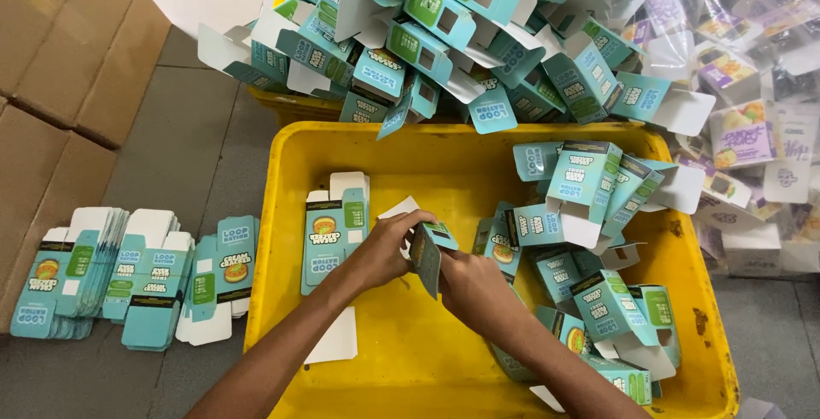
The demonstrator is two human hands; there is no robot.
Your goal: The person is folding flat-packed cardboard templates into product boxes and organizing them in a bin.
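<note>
The small teal carton (427,255) sits between your two hands, above the floor of the yellow tub (410,342). Your left hand (386,248) curls around its upper edge; your right hand (471,287) closes on it from below — how tightly is hard to judge from here. A flat stack of cartons (335,231) lies just left of your hands, folded cartons (589,240) pile to the right. Outside the tub, flat carton stacks (128,278) rest on the grey floor (196,137) — brown cardboard boxes (60,52) beyond.
</note>
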